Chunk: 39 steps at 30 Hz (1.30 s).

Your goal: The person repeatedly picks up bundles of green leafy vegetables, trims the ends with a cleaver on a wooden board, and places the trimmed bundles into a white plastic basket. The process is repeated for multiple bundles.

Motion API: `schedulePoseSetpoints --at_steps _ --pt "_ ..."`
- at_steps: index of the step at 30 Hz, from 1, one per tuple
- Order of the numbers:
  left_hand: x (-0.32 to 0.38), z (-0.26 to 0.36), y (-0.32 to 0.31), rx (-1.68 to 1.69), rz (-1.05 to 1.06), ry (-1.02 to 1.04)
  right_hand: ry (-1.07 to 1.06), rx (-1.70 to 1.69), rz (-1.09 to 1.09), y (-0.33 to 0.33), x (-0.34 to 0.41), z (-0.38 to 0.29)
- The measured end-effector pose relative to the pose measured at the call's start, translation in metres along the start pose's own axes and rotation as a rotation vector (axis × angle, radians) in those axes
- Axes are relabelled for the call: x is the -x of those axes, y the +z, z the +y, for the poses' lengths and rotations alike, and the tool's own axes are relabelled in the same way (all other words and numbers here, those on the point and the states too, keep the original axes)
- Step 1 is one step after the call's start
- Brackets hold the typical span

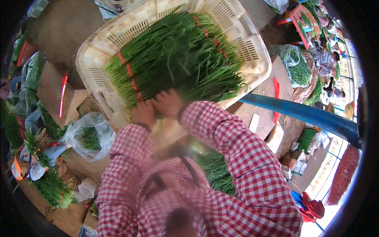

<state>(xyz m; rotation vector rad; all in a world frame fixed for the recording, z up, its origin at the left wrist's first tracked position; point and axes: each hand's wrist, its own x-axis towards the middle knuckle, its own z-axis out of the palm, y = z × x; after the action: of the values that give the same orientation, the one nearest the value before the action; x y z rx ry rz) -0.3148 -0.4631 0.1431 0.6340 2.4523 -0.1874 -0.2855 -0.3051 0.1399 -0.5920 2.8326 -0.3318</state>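
Note:
A pale plastic crate (88, 56) with slotted walls holds leafy green bundles (165, 50) tied with red bands. The stem ends of some bundles lie towards the crate's left wall, those of others towards its right wall. Both hands are inside the crate at its near side. My left hand (144, 112) rests by the lowest red band (139, 96) at the near left bundle. Beside it, touching or almost touching, my right hand (168, 102) lies on the greens with bent fingers. Fingertips are partly hidden among the leaves, so their grip is unclear.
A blue metal pole (302, 114) runs right from the crate. Red bands (276, 100) lie on a board to the right. Left of the crate are a cardboard box (54, 91) and a clear plastic bag (102, 136) of greens. More greens (219, 171) lie below. Other people sit at both sides.

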Motion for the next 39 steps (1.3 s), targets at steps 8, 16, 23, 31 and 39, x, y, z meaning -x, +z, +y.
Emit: schedulePoseSetpoints --at_steps 8,16,23,31,39 --pt "-0.013 0.008 -0.008 -0.039 -0.183 -0.034 -0.113 0.249 0.023 -0.048 0.012 0.024" --pt "-0.007 0.014 0.010 -0.182 -0.029 -0.029 0.026 0.194 -0.629 -0.075 0.047 0.131" --pt "-0.013 0.016 0.011 -0.127 0.046 0.019 0.140 0.277 -0.698 -0.008 0.052 0.148" --pt "-0.075 0.086 -0.084 0.368 0.480 0.597 0.275 0.003 -0.594 -0.030 0.058 0.148" --pt "-0.135 0.136 -0.052 0.255 0.220 0.492 0.259 -0.127 -0.599 0.000 0.059 0.175"
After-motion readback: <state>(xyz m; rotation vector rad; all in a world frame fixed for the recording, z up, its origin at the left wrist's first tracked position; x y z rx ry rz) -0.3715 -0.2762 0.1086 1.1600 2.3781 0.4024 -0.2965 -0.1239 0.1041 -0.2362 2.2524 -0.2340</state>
